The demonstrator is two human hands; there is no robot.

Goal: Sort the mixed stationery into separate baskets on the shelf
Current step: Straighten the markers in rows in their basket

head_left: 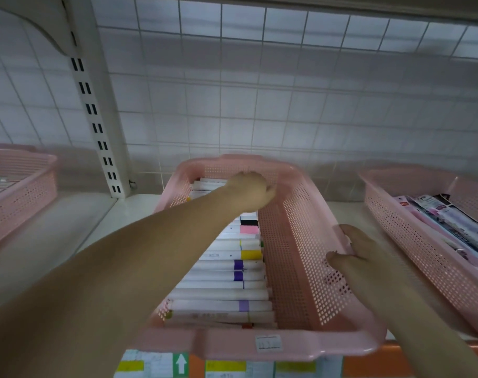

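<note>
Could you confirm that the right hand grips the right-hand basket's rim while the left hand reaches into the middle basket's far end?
Not quite: in the head view the right hand grips the right rim of the middle basket, not the right-hand basket. The left hand does reach into its far end.

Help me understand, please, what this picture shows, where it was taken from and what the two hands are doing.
There is no machine here: a person wears a camera on the head, looking down along both bare arms at a shelf. Three pink baskets stand on it. The middle basket holds white markers with coloured bands, laid side by side. The left hand reaches over them into its far end; its fingertips are hidden, so I cannot tell whether it holds anything. The right hand grips that basket's right rim, thumb inside. The right basket holds printed packets; the left basket is partly in view.
</note>
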